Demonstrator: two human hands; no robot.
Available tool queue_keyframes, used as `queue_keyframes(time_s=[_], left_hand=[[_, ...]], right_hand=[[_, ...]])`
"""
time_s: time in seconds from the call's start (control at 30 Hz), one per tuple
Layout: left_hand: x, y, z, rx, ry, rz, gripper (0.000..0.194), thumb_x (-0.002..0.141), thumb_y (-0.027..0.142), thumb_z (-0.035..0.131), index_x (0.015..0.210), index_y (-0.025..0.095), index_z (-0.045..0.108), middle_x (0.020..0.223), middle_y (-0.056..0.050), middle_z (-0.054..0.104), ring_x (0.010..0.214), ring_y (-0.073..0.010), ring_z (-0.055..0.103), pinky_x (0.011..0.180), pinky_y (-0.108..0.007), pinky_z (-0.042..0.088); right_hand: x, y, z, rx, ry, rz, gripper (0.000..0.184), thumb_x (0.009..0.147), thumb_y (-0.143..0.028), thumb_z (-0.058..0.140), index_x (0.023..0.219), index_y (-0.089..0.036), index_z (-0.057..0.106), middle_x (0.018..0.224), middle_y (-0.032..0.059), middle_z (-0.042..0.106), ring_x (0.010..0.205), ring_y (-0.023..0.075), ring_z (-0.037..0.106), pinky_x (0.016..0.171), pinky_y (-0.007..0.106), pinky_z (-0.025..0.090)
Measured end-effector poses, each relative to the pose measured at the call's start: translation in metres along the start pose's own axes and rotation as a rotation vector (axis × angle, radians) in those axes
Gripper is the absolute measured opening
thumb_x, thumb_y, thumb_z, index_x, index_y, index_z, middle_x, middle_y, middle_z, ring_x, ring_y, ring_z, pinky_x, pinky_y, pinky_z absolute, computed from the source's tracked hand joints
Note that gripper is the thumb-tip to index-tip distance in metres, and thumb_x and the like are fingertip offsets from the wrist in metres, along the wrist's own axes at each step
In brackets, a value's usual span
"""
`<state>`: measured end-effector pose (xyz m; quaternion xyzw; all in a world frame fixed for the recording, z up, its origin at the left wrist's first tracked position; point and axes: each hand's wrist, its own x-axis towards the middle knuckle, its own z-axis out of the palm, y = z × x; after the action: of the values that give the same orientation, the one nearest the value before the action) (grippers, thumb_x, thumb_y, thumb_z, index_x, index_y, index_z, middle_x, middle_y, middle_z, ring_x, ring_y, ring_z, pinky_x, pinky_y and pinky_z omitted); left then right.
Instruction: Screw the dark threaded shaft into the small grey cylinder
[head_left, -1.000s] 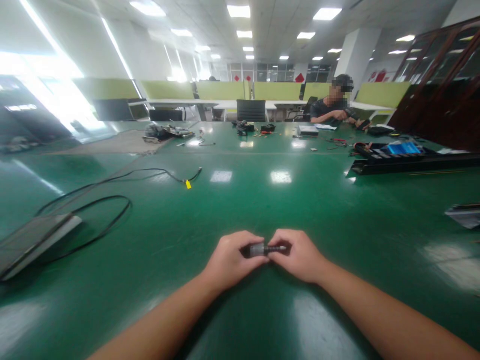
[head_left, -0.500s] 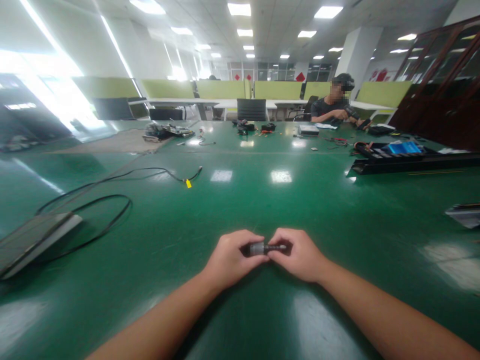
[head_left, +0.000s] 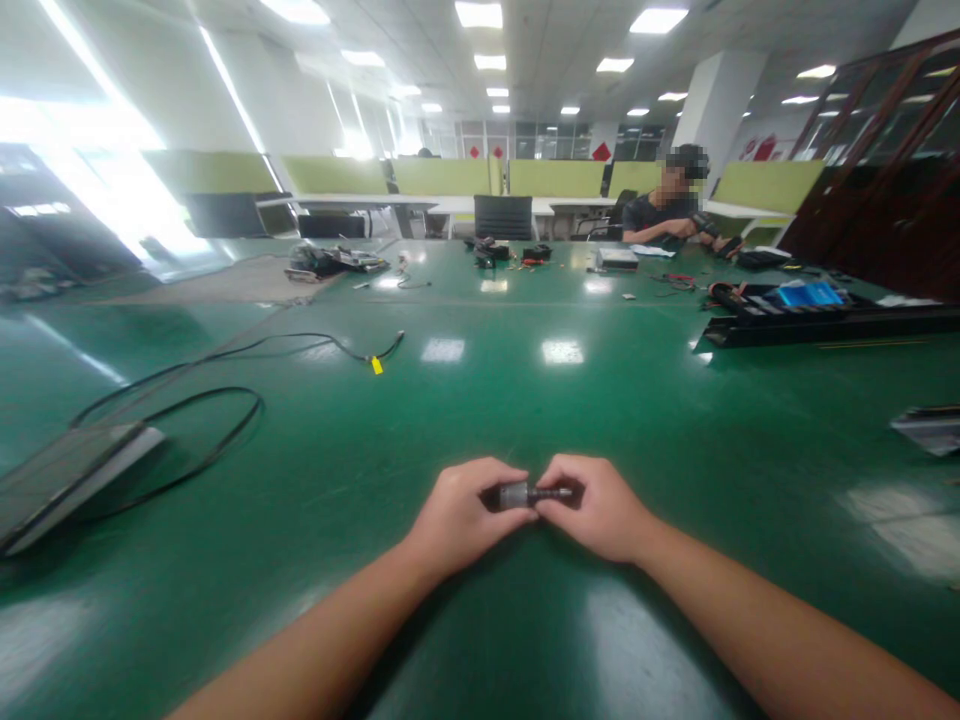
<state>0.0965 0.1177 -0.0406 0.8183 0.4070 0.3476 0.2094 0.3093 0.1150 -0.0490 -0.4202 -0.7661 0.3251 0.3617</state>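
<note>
My left hand (head_left: pixel 461 517) and my right hand (head_left: pixel 596 507) rest close together on the green table (head_left: pixel 480 400), near its front edge. Between them they grip a small grey cylinder (head_left: pixel 516 495) with a thin dark shaft (head_left: pixel 553 494) sticking out to the right. The left fingers curl round the cylinder end; the right fingers pinch the shaft end. Both hands are closed.
A flat grey device (head_left: pixel 67 482) with a looping black cable (head_left: pixel 225 425) lies at the left. A black tray with blue parts (head_left: pixel 806 312) sits at the right, a grey part (head_left: pixel 930 430) at the right edge. A person (head_left: pixel 664 215) works at the far side among small tools.
</note>
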Motion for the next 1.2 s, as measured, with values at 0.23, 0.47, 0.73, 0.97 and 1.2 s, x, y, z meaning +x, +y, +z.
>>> queue_keyframes(time_s=[0.23, 0.47, 0.73, 0.97, 1.2], left_hand=[[0.0002, 0.0012, -0.0007, -0.001, 0.002, -0.001, 0.029, 0.073, 0.034, 0.081, 0.098, 0.021, 0.074, 0.089, -0.004, 0.074, 0.078, -0.017, 0.069, 0.072, -0.026, 0.052], [0.0, 0.0003, -0.0002, 0.008, 0.006, 0.006, 0.028, 0.073, 0.035, 0.081, 0.097, 0.021, 0.074, 0.088, -0.004, 0.074, 0.076, -0.0164, 0.068, 0.07, -0.026, 0.051], [0.0004, 0.0006, -0.001, 0.015, 0.003, 0.004, 0.028, 0.073, 0.035, 0.081, 0.097, 0.021, 0.073, 0.089, -0.003, 0.074, 0.078, -0.0163, 0.068, 0.072, -0.026, 0.052], [-0.0004, -0.0008, 0.0003, 0.016, 0.01, 0.015, 0.028, 0.074, 0.035, 0.08, 0.097, 0.02, 0.073, 0.09, -0.005, 0.074, 0.079, -0.0175, 0.069, 0.072, -0.027, 0.052], [-0.0001, -0.0016, 0.0001, 0.008, 0.014, 0.022, 0.029, 0.074, 0.036, 0.08, 0.098, 0.021, 0.073, 0.089, -0.004, 0.074, 0.078, -0.017, 0.069, 0.071, -0.026, 0.052]], right_hand=[[0.0007, -0.0009, -0.0007, -0.002, 0.005, 0.0, 0.007, 0.075, -0.013, 0.071, 0.079, -0.018, 0.069, 0.072, -0.0004, 0.067, 0.066, 0.0146, 0.06, 0.061, 0.024, 0.042], [0.0004, -0.001, 0.0002, -0.004, 0.002, 0.003, 0.008, 0.074, -0.013, 0.071, 0.08, -0.018, 0.07, 0.072, -0.0004, 0.067, 0.066, 0.0149, 0.06, 0.061, 0.024, 0.042], [0.0006, -0.001, 0.0, -0.009, 0.002, 0.003, 0.007, 0.075, -0.013, 0.071, 0.08, -0.018, 0.07, 0.072, -0.0003, 0.067, 0.065, 0.0145, 0.059, 0.061, 0.024, 0.041], [0.0011, -0.0003, 0.0, -0.022, 0.008, -0.004, 0.008, 0.074, -0.013, 0.072, 0.08, -0.019, 0.07, 0.073, -0.0003, 0.068, 0.066, 0.0148, 0.059, 0.061, 0.024, 0.042], [0.0004, -0.0003, -0.0002, -0.015, 0.01, -0.006, 0.008, 0.074, -0.013, 0.071, 0.08, -0.019, 0.07, 0.072, -0.0006, 0.068, 0.065, 0.0147, 0.059, 0.061, 0.024, 0.042]])
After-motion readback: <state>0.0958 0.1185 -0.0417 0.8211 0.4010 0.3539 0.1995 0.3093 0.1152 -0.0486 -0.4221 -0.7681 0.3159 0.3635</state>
